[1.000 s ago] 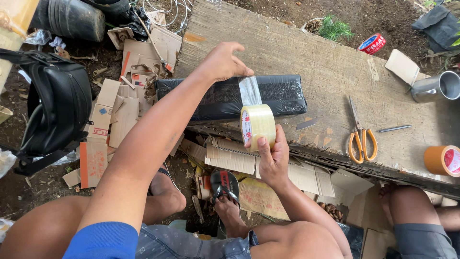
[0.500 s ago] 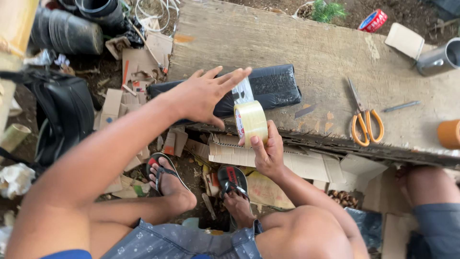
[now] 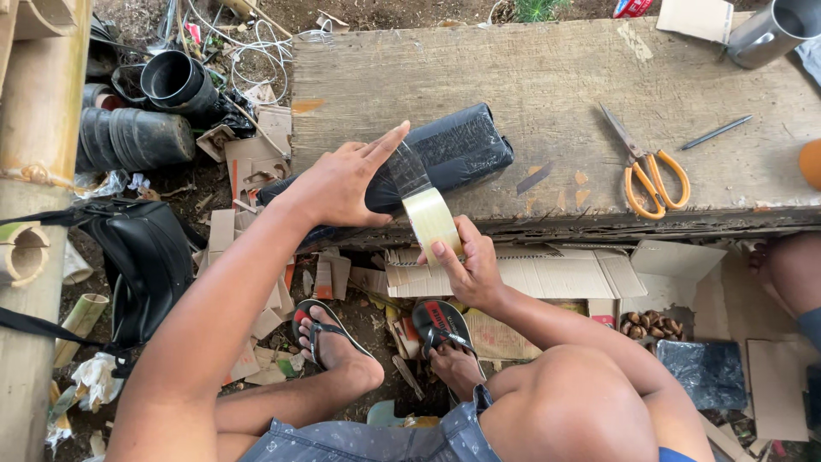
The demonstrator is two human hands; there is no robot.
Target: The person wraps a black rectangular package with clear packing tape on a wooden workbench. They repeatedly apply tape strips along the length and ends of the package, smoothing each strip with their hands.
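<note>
Two hands on one job. The left hand lies flat and spread on the black wrapped package, fingers out, pinning the clear tape strip where it crosses the wrap. The right hand is closed round the tape roll, just below the left hand at the front edge of the wooden plank.

Against half a second ago: the left hand has slid toward the package's near end and sits lower on it, and the roll has dropped a little further off the plank edge, so more strip is drawn out.

Orange-handled scissors lie well to the right of both hands, a dark pencil-like stick beyond them.

Hard to see: the package's left end is under the left palm. A metal cylinder is cut off at the top right, and an orange object at the right edge is too clipped to identify. Another person's knee pokes in far right.
</note>
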